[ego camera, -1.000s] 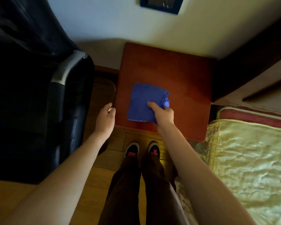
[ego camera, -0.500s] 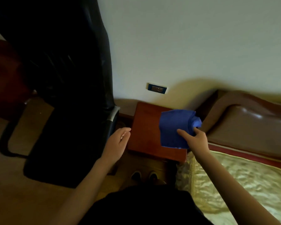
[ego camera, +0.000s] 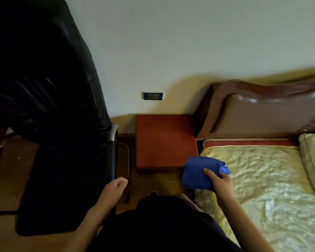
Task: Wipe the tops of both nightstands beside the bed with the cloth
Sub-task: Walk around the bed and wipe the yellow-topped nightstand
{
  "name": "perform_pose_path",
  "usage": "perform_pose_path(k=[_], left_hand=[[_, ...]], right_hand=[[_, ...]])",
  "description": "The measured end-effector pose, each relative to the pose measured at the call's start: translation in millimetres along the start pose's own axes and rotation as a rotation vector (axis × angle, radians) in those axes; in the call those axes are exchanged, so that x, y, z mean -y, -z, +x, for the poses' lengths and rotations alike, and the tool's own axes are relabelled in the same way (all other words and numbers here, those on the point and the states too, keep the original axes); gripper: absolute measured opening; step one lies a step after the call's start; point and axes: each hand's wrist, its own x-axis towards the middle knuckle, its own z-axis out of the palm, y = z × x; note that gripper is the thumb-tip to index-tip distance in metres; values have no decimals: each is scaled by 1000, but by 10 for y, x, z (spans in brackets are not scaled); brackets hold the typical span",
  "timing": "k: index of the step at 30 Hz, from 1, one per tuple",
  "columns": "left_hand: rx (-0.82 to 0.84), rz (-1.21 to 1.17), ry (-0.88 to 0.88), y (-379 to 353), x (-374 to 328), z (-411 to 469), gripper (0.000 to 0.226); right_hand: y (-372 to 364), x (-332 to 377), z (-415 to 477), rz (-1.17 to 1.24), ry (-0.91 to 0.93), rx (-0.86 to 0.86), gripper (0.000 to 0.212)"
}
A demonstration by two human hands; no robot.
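Note:
A red-brown wooden nightstand (ego camera: 164, 140) stands against the wall, between a black chair and the bed. Its top is bare. My right hand (ego camera: 220, 182) grips a folded blue cloth (ego camera: 196, 175), held in the air off the nightstand's front right corner, over the edge of the bed. My left hand (ego camera: 115, 188) hangs loosely curled and holds nothing, in front of the nightstand's left side beside the chair's arm. Only one nightstand is in view.
A large black office chair (ego camera: 62, 124) fills the left side. The bed with a pale yellow cover (ego camera: 262, 179) and a brown padded headboard (ego camera: 262, 113) lies to the right, with a pillow (ego camera: 313, 157) at its far edge. A wall socket (ego camera: 153, 96) sits above the nightstand.
The cloth left the nightstand top: my right hand lifted it and drew it back toward me and to the right. My view rose and pulled away from the nightstand. My left hand curled.

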Motion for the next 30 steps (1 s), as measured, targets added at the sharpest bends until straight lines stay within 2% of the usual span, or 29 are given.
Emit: perform_pose_path(k=[4,8,14,17,24,30], left_hand=[[63,70,-156,21,-428,194,21],[197,214,-356,-140,-996,374,19],[445,468,-603,-869,-1416,93,22],[584,579,-663,-1328,-1223,-340,22],[911,776,-740,-2118,-163,-1644,21],[1286,987,-934,-2867,283,-2854,19]], right_hand=[[297,-87,-275,143,27,-97,15],[679,-259,-622,257,47,-250,28],[1231,-939,-1619,463,80,-531,11],[1364,-1500,-2276,532,44,-649,9],[1232,-2897,-3923,687,-113,-869,8],[1050,-3845,-5336,869,-258,-1277,10]])
